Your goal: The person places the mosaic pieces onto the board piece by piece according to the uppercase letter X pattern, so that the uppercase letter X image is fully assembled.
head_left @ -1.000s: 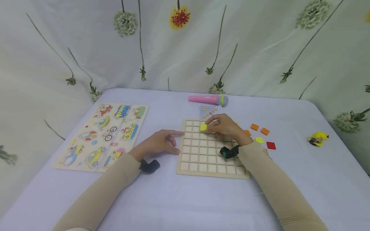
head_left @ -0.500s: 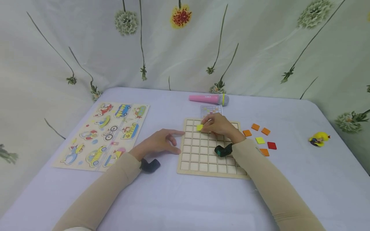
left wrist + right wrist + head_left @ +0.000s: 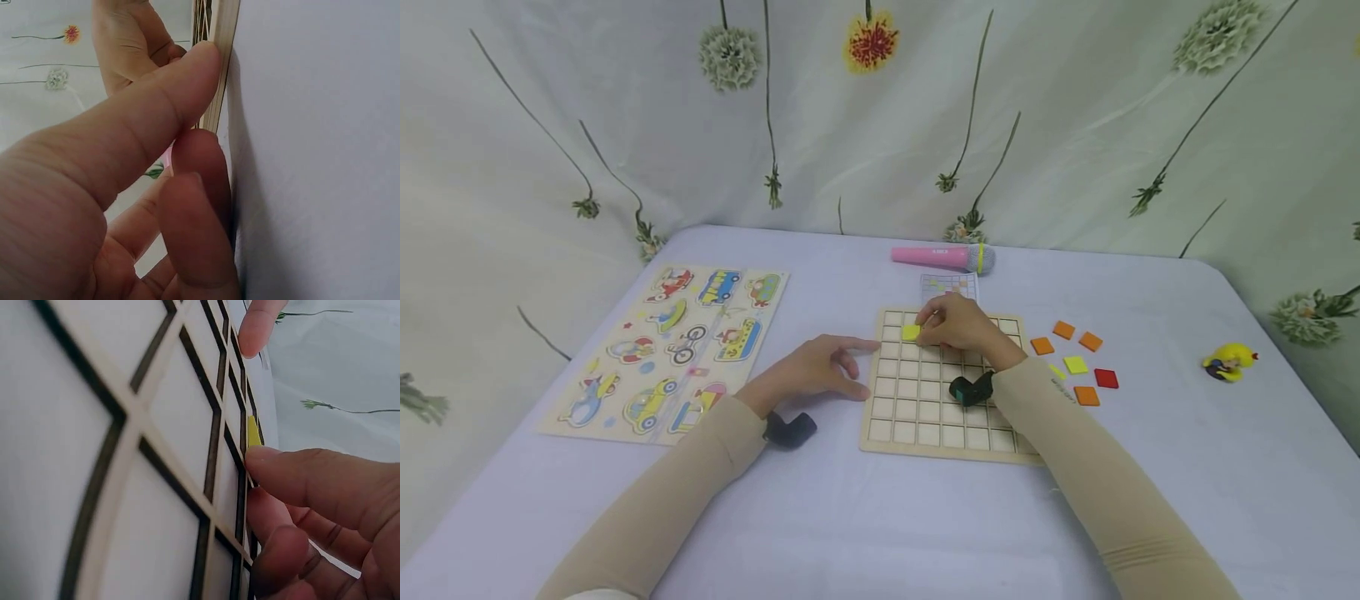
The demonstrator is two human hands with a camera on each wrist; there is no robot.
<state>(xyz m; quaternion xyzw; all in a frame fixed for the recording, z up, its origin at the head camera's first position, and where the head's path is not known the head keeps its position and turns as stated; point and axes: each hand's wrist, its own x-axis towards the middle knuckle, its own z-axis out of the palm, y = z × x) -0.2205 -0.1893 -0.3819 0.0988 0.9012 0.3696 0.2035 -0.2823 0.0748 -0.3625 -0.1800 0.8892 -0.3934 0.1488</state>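
Observation:
A wooden grid board (image 3: 916,454) lies on the white table. My right hand (image 3: 958,323) pinches a yellow square tile (image 3: 911,333) over the board's upper left part, in the second row from the far edge. In the right wrist view the thumb and a finger hold that tile (image 3: 254,431) close over the grid bars. At the board's left side my left hand (image 3: 820,367) has thumb and forefinger spread, their tips right at the edge. The left wrist view has the left thumb (image 3: 200,69) against the board's side (image 3: 226,37), the other fingers loosely bent.
Right of the board lie several orange tiles (image 3: 1087,396), a red tile (image 3: 1106,378) and yellow tiles (image 3: 1076,365). A patterned card (image 3: 949,286) and a pink microphone (image 3: 932,256) are beyond it. A picture puzzle board (image 3: 670,350) lies left, a small yellow-headed figure (image 3: 1227,361) right.
My right hand has moved a little to the left over the board with the yellow tile, uncovering more loose tiles at the right. The left hand has stayed at the board's left edge.

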